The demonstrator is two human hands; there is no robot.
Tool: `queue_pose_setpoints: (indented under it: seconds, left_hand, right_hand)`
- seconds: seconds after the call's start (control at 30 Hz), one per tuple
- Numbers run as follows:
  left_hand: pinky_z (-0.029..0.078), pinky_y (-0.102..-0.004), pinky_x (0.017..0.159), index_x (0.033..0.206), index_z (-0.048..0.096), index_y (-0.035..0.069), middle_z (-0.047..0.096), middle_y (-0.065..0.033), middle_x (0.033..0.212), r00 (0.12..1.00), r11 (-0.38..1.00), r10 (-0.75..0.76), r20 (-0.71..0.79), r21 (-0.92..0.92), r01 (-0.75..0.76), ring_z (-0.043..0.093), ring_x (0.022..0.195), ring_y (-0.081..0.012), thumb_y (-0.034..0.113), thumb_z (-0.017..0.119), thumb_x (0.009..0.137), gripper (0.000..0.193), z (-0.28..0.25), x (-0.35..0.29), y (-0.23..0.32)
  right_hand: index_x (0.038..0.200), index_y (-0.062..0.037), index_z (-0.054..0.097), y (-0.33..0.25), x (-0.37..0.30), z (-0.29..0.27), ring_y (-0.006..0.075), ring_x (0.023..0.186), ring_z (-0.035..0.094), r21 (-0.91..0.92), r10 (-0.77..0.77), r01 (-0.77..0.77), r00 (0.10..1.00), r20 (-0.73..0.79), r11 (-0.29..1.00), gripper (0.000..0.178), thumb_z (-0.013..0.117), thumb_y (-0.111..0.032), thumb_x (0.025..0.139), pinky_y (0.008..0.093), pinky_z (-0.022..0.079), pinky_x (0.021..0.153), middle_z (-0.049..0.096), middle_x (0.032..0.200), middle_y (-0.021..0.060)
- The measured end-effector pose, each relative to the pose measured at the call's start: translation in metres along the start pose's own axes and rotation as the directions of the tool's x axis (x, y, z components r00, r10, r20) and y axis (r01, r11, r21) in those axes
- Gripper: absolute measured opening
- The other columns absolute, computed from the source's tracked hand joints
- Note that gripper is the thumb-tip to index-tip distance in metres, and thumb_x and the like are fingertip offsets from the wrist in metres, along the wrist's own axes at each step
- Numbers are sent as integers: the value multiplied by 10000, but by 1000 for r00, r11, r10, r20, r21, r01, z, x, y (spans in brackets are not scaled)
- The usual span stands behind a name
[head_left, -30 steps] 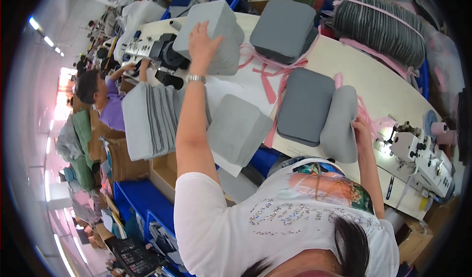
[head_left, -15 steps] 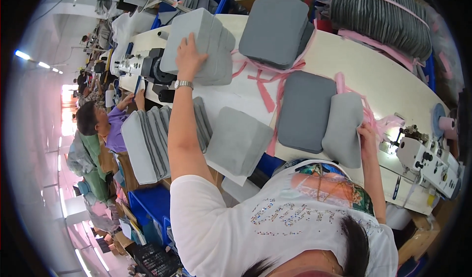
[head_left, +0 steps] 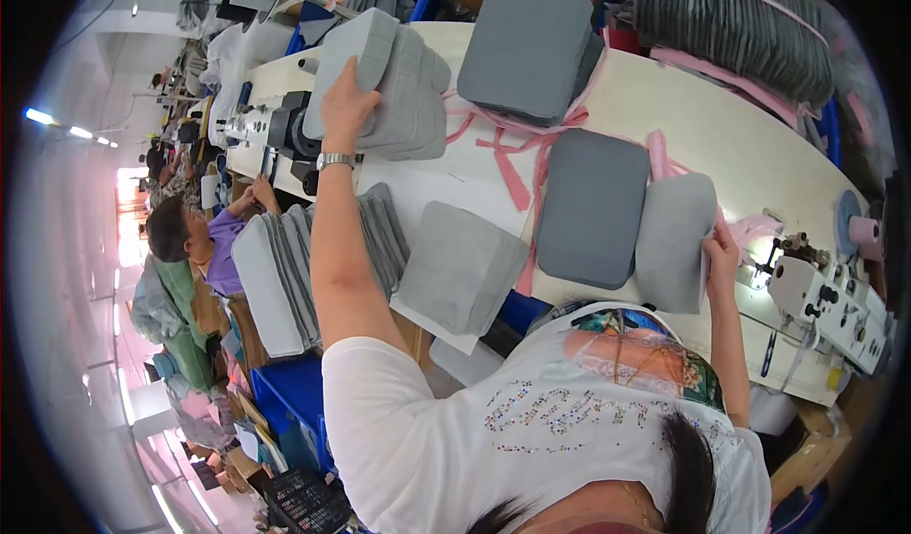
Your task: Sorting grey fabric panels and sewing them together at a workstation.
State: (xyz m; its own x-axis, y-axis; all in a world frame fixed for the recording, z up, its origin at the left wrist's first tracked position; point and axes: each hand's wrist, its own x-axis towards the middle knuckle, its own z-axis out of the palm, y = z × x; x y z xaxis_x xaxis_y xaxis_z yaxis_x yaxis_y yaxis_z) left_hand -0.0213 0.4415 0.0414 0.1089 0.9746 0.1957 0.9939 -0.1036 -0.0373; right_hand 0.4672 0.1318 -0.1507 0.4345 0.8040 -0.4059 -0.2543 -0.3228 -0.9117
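Observation:
At the upper left, a stack of light grey padded panels (head_left: 408, 88) lies on the table. My left hand (head_left: 349, 107), with a wristwatch, closes at the edge of the top panel; some of its fingers are hidden. At the right, my right hand (head_left: 721, 251) grips the edge of a single light grey panel (head_left: 674, 240), tilted beside a pile of dark grey panels (head_left: 593, 207). Another dark grey pile (head_left: 525, 50) sits farther back. Pink strips (head_left: 512, 175) run among the piles.
Sewing machines stand at the right (head_left: 826, 306) and far left (head_left: 256, 126). More light grey panels form a pile (head_left: 460, 264) and a row (head_left: 275, 278) near me. A tied bundle (head_left: 731, 41) fills the back right. A person in purple (head_left: 223, 249) works at the left.
My left hand has shifted slightly left and drawn its spread fingers in at the top panel. The panel in my right hand has flattened from a curve and moved a little right.

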Motion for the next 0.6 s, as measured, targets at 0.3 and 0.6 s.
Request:
queue_pose_setpoints:
  seconds: [0.3, 0.6]
  left_hand:
    - [474, -393, 788, 1261, 451, 59, 624, -243, 927, 975, 977, -143, -171, -179, 112, 609, 871, -358, 256, 659, 590, 730, -57, -8, -37]
    - [461, -291, 809, 1256, 418, -77, 569, -109, 1101, 953, 432, -300, -31, -896, 106, 569, 918, -170, 62, 636, 671, 639, -141, -139, 36]
  right_hand:
    - [1282, -85, 455, 12, -20, -18, 291, 1091, 488, -858, -408, 205, 913, -6, 472, 559, 526, -7, 733, 347, 396, 920, 492, 1226, 146]
    - [1262, -93, 476, -40, -60, 18, 275, 1086, 518, -633, -373, 486, 873, 316, 602, 515, 611, -64, 765, 359, 415, 901, 538, 1185, 122]
